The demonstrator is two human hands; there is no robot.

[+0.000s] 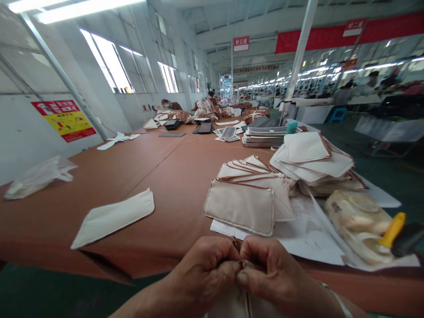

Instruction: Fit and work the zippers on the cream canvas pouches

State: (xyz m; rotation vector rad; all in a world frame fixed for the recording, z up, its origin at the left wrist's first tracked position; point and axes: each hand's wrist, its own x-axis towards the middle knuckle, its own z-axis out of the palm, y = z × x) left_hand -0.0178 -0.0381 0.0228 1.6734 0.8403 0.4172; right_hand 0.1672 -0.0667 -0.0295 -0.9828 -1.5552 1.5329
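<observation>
My left hand (208, 267) and my right hand (270, 267) meet at the near edge of the table, thumbs and fingers pinched together. Between them they grip a cream sewn fabric piece (232, 304) with a brown edge; most of it hangs below, hidden by the hands. Just beyond the hands lies a flat cream panel (240, 205) with stitched borders, in front of a fanned row of similar brown-edged panels (245, 170). To the left, a single white panel (114, 218) rests near the table edge.
A tall stack of cream panels (308, 152) stands at the right, behind a plastic-wrapped container (357, 221) and a yellow-handled tool (392, 229). White paper (304, 238) lies under the panels. A plastic bag (41, 176) sits far left on the brown table (172, 176).
</observation>
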